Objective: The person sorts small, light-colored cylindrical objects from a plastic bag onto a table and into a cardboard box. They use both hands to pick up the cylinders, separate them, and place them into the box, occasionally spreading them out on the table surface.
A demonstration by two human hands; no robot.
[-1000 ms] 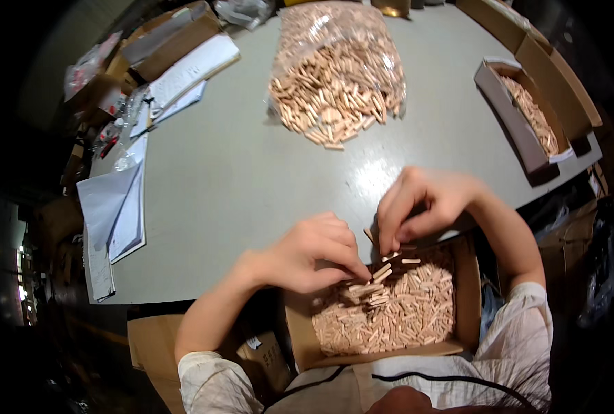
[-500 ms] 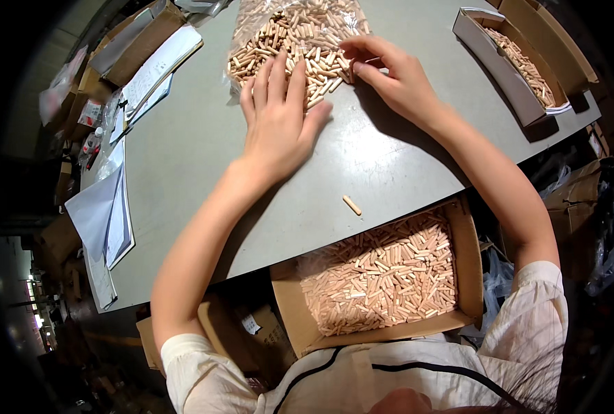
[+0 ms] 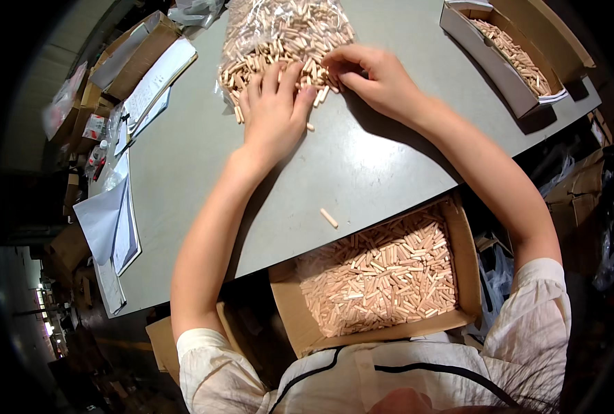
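Observation:
A clear plastic bag [image 3: 289,24] full of short wooden dowels lies at the far side of the table, its near end spilling dowels [image 3: 258,58] onto the surface. My left hand [image 3: 277,107] rests over this spill, fingers spread and bent into the dowels, thumb apart. At the bag's near right corner, my right hand [image 3: 379,77] has its fingers curled in toward the thumb; whatever lies between the fingertips is hidden. One loose dowel [image 3: 329,218] sits by the table's near edge.
Below the near edge, an open cardboard box [image 3: 469,265] holds many dowels. A long narrow box [image 3: 486,58] with more dowels stands far right. Along the left lie papers [image 3: 107,217], a notebook [image 3: 156,83], another cardboard box [image 3: 138,65] and a plastic bottle [image 3: 98,153].
The view has shifted slightly. My left hand has drawn its fingers and thumb in over the dowels, and several dowels now lie nearer me. My right hand's fingers have curled more.

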